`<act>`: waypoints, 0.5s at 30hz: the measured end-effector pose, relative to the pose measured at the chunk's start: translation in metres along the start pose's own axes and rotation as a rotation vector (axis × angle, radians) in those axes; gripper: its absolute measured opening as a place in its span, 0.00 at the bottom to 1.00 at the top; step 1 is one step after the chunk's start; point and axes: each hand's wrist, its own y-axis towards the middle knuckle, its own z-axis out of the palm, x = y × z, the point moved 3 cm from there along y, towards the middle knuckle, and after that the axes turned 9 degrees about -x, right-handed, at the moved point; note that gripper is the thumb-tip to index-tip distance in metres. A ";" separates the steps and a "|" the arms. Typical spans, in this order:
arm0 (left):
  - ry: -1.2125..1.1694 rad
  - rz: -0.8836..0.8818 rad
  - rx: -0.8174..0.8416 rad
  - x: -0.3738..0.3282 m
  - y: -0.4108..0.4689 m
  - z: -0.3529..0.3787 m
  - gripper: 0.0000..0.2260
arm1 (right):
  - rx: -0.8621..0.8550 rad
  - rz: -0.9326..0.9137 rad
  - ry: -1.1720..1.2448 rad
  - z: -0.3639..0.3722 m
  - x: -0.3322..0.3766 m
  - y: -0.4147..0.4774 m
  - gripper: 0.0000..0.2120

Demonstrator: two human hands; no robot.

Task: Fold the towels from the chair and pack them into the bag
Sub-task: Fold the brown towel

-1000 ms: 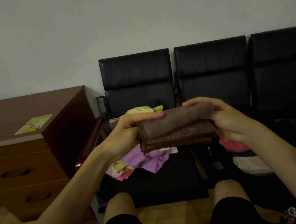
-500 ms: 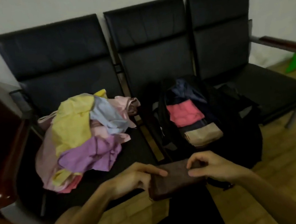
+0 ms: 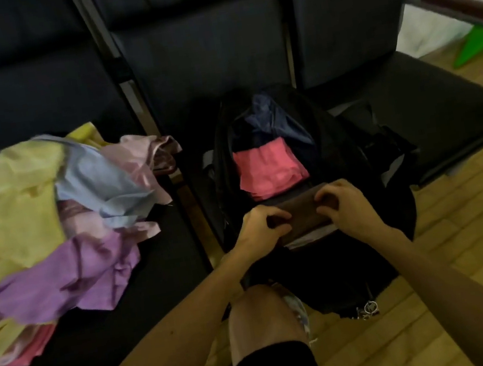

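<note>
A folded brown towel [image 3: 303,216] sits in the mouth of the open black bag [image 3: 377,241] on the middle chair. My left hand [image 3: 261,230] grips its left end and my right hand [image 3: 345,206] grips its right end. Inside the bag, just behind the brown towel, lies a folded pink towel [image 3: 269,170], with dark blue cloth [image 3: 271,115] further back. A loose pile of towels [image 3: 43,231] in yellow, light blue, pink and purple covers the left chair seat [image 3: 166,275].
Three black chairs stand in a row against the wall; the right seat [image 3: 430,110] holds only a bag strap. A wooden armrest [image 3: 458,6] and a green object [image 3: 476,42] are at the far right. My knee [image 3: 259,321] is below the bag, over wooden floor [image 3: 462,243].
My view dropped from the wall down to the chairs. Both hands carried the folded brown towel forward and down from chest height into the bag's opening.
</note>
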 end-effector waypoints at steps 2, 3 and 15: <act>0.022 -0.015 0.008 0.006 0.015 0.014 0.12 | 0.047 0.043 -0.075 0.011 -0.011 0.009 0.12; 0.035 -0.012 0.020 0.009 0.021 0.021 0.12 | 0.082 0.065 -0.111 0.017 -0.017 0.011 0.13; 0.473 0.113 0.048 0.013 0.014 0.040 0.16 | 0.098 0.104 -0.221 0.040 -0.032 0.004 0.12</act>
